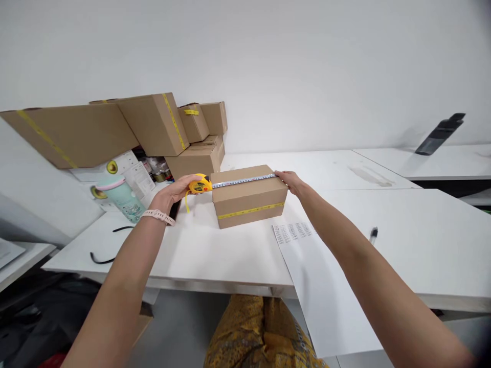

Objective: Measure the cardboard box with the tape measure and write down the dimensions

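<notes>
A brown cardboard box (251, 191) with yellow tape along its front side sits on the white desk. Across its top runs the silver blade of a yellow tape measure (200, 184), pulled out from left to right. My left hand (180, 188) is closed around the tape measure's case, just beyond the box's left edge; a yellow strap hangs below the case. At the right edge of the box, my right hand (290, 180) pinches the end of the blade against the top corner.
Several taped cardboard boxes (148, 125) are stacked at the left against the wall, beside a mint tumbler (121, 197). A printed paper sheet (326, 286) overhangs the desk's front edge. A pen (373, 234) lies to the right; a dark object (440, 135) stands at the far right.
</notes>
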Demonstrator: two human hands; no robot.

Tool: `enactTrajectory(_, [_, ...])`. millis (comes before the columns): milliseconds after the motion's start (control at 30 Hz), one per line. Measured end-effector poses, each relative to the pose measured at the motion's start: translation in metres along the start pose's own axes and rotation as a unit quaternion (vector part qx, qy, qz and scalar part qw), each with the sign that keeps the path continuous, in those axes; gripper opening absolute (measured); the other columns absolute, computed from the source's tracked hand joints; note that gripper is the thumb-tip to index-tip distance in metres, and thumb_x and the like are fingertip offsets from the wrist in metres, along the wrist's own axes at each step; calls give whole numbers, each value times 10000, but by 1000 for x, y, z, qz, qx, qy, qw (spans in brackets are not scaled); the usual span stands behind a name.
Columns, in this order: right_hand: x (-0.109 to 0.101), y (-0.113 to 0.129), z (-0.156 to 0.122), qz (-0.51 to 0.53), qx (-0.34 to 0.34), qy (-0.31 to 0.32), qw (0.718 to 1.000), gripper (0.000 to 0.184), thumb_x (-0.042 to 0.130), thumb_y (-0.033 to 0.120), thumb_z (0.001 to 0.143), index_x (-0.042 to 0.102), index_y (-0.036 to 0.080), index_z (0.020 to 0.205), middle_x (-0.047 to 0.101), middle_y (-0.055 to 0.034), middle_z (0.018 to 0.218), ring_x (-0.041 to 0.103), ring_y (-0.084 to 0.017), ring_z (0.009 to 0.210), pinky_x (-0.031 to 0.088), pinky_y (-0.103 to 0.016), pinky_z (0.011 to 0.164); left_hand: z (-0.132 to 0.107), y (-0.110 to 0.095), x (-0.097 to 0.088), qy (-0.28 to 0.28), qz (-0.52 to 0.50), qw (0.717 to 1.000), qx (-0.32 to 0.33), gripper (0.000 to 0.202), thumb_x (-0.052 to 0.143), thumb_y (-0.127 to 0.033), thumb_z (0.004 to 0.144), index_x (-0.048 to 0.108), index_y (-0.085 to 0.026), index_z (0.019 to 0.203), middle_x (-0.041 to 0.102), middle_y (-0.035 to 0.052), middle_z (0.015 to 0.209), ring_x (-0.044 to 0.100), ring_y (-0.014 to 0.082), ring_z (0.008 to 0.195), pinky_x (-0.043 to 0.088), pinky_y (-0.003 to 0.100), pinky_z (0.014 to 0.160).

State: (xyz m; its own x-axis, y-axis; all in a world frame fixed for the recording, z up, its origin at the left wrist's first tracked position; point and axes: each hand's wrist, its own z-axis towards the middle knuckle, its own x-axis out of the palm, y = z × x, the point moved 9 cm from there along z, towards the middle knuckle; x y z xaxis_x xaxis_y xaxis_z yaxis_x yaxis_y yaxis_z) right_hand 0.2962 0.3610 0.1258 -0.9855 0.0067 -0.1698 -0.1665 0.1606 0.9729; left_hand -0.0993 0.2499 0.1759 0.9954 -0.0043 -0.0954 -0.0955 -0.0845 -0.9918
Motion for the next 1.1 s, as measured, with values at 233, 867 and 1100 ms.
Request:
enactTrajectory(233, [-3, 1, -12, -50, 1, -14, 999, 262, 701, 421, 867, 625, 177, 810, 709, -75, 907, 615, -161, 749, 452, -268, 604, -1, 5, 2, 13, -11, 1000, -1, 379, 791, -386, 739, 740, -186, 1057, 769, 128, 1102, 732, 283, 1003, 640, 339, 735])
enactTrajectory(867, [-32, 9, -25, -246, -69, -100, 962, 339, 679, 424, 850, 560, 219, 607, 617, -66, 631, 591, -198, 651, 479, -324, 616, 19, -7, 16, 80, 38, 996, -24, 450, 860, -427, 662, 760, -179, 1024, 755, 152, 1162, 699, 317, 1072, 633, 386, 786])
enactTrajectory(1100, [-33, 5, -23, -201, -53, -99, 973, 321, 741, 413, 820, 569, 218, 632, 607, -61, 623, 609, -215, 700, 529, -355, 667, 24, -6, 12, 83, 56, 994, -32, 463, 841, -455, 657, 764, -176, 1018, 766, 153, 1097, 716, 289, 956, 612, 340, 701])
